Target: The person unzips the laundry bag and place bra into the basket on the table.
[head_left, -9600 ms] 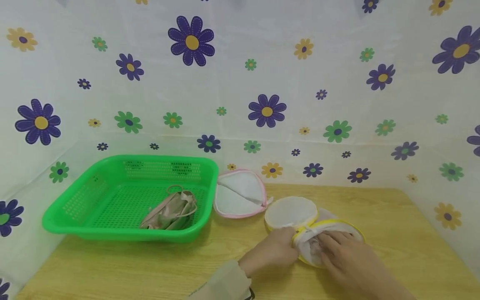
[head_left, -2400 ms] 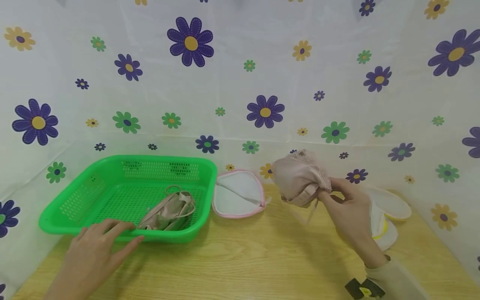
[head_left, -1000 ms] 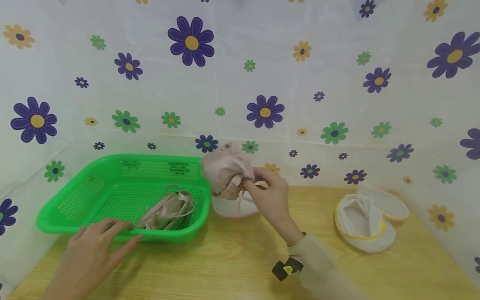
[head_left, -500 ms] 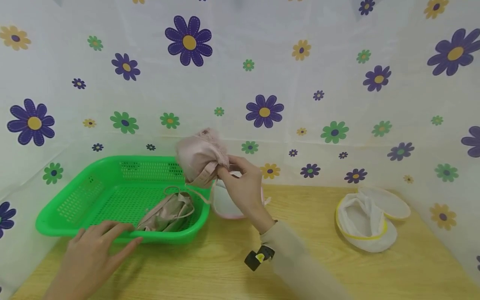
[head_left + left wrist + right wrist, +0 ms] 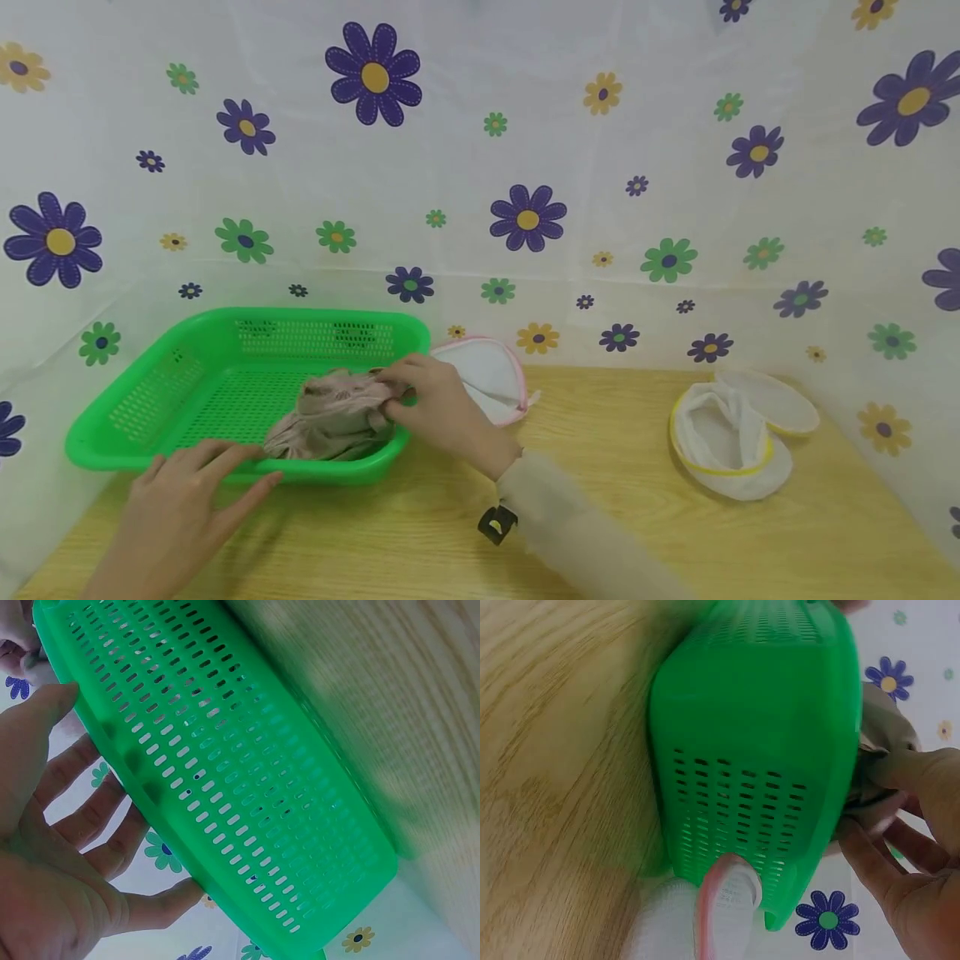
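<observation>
My right hand [image 5: 442, 417] pinches a pink satin bra [image 5: 341, 393] with lace trim, low inside the green basket [image 5: 97, 454] at its right end. Under it lies another pinkish-beige satin garment [image 5: 300, 435] with straps, now mostly covered. In the right wrist view, thumb and fingers hold the cloth [image 5: 885, 724] behind the basket wall. My left hand [image 5: 180, 508] rests on the front rim with loosely extended fingers. The left wrist view has these fingers [image 5: 86, 814] reaching over the rim, their tips hidden behind it.
Right of the basket, a pink-edged white mesh laundry bag [image 5: 487, 375] touches or nearly touches its wall. A yellow-edged white mesh laundry bag [image 5: 720, 442] lies unzipped on the right of the wooden table [image 5: 600, 467]. A flower-printed sheet [image 5: 450, 167] hangs behind.
The yellow-edged bag was moved right after the bra came out of it. My right hand carried the bra left and down into the basket. The left hand shifted onto the basket rim.
</observation>
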A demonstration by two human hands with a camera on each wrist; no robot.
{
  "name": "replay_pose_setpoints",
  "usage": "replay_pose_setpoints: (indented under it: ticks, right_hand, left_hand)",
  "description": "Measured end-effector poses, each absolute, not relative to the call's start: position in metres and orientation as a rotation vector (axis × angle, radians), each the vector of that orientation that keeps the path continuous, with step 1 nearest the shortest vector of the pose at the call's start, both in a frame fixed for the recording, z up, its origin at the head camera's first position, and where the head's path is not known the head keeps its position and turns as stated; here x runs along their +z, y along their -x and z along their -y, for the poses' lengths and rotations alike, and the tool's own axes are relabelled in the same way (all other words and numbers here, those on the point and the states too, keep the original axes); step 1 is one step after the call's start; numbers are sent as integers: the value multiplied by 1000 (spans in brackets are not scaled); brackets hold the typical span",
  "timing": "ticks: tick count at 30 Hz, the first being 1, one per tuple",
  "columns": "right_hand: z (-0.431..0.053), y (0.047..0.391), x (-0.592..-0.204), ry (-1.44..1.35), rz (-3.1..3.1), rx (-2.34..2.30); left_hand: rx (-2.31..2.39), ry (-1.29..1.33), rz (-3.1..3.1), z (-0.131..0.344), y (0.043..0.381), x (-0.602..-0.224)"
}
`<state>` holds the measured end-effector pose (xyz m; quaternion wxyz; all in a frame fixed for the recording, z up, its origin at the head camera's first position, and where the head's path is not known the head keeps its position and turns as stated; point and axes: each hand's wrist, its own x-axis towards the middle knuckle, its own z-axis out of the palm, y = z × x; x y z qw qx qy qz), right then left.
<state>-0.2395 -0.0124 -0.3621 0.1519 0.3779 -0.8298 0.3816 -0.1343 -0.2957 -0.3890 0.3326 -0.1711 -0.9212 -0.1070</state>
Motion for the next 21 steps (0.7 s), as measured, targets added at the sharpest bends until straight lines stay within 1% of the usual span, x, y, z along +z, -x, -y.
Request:
replay_pose_setpoints:
  ticks: [7,15,21]
  right_hand:
    - [24,233,-365,-1202,2461,827]
    - [37,231,-363,-1281,2659,391]
    - [38,230,-365,-1320,2722,415]
  left_hand:
    - [-282,418,2430,296,134,-388]
    - [-291,385,2444,294,134,-389]
    - [-297,389,2438,294,134,-391]
